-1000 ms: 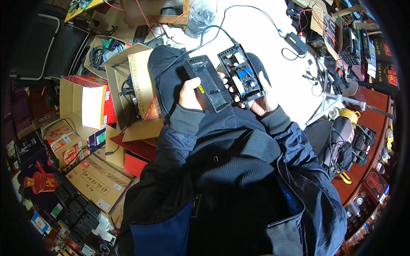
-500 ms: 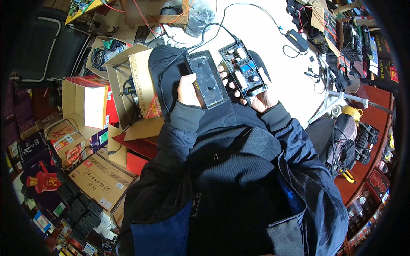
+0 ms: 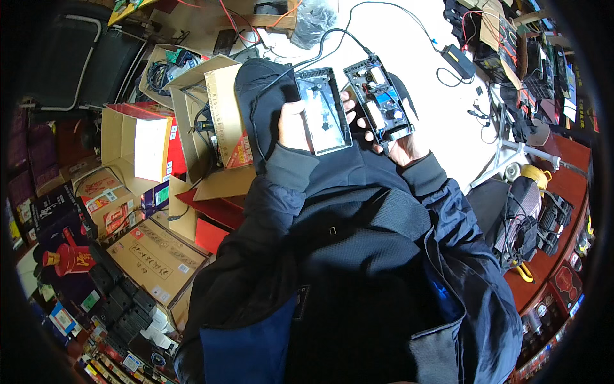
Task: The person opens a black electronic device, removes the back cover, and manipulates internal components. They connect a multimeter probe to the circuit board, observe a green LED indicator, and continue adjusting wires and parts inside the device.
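chair [image 3: 48, 70]: black, upper left
flat carton [image 3: 150, 261]: brown, lower left
open carton [image 3: 226, 105]: brown, right of red-white box [image 3: 152, 148]
plastic bag [image 3: 314, 25]: grey, near top edge

Brightly lit white floor [image 3: 441, 131], black chair [image 3: 61, 61]

1. The left hand [image 3: 293, 131] gripped a black cover [image 3: 325, 115], glare on its hollow side.
2. Just right, the right hand [image 3: 406, 149] held an open black housing [image 3: 382, 109] with exposed circuitry.
3. A black cable [image 3: 334, 29] left the housing's far end.
4. Far right lay a black adapter [image 3: 457, 62].
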A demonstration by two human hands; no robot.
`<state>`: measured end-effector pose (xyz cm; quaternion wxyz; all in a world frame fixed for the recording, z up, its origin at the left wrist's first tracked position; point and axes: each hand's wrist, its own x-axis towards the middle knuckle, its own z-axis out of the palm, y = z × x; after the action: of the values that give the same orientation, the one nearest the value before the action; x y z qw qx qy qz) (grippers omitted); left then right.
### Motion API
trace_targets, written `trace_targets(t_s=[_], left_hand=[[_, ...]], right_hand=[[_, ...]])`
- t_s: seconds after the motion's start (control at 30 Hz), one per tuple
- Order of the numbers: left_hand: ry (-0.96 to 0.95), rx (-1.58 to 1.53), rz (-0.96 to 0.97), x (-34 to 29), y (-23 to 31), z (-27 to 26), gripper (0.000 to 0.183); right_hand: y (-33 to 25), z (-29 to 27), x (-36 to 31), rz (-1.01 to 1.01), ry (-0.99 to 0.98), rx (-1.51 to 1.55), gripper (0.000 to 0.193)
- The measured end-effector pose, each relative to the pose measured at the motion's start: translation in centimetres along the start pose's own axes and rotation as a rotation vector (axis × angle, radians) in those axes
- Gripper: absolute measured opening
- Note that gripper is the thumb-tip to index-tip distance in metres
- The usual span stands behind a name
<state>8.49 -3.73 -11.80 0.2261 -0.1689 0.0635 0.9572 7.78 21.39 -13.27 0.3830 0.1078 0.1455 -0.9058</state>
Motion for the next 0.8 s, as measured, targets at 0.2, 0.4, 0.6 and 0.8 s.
trace_targets(t_s=[0.2, 0.4, 0.6, 0.8], left_hand=[[0.022, 0.024, 0.016, 0.06, -0.04, -0.02, 0.073], [0.041, 0.005, -0.001, 0.1, 0.04, -0.15, 0.071], [0.039, 0.04, 0.002, 0.08, 0.14, -0.1, 0.071], [0.017, 0.05, 0.029, -0.05, -0.08, 0.24, 0.068]], right_hand=[[0.08, -0.4, 0.1, -0.002, 0.007, -0.007, 0.076], [0.04, -0.24, 0.08, -0.015, 0.036, -0.034, 0.078], [-0.02, -0.11, -0.04, -0.013, 0.042, -0.036, 0.079], [0.02, -0.43, 0.03, -0.013, 0.042, -0.023, 0.079]])
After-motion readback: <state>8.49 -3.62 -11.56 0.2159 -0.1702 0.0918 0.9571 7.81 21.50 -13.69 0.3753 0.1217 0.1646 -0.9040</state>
